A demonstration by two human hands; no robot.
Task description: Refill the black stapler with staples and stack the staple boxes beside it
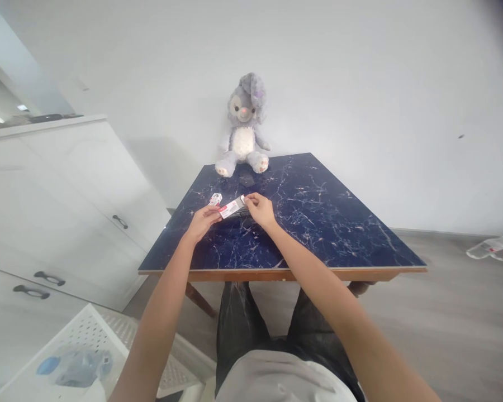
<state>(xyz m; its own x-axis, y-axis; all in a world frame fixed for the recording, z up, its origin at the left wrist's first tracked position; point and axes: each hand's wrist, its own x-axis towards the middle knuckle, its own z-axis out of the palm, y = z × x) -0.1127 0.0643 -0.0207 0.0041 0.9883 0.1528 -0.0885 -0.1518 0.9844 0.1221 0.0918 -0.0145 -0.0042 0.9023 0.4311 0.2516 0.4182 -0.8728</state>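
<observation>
**Light carton, held by its ends**

The slim white-and-red carton (231, 208) is pinched at opposite ends by the left hand (205, 219) and right hand (260, 209), over the surface (318, 223). Probably thin card, easily dented; the ends suit a gentle grip.

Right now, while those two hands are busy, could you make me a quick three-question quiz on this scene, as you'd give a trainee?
1. True or false: the stuffed toy lies face down on the table.
2. What are the left hand and right hand both touching?
3. Fill in: the white ____ on the left of the picture has dark handles.

Key:
1. False; it sits upright near the far edge.
2. A small red-and-white box.
3. Cabinet.
</observation>
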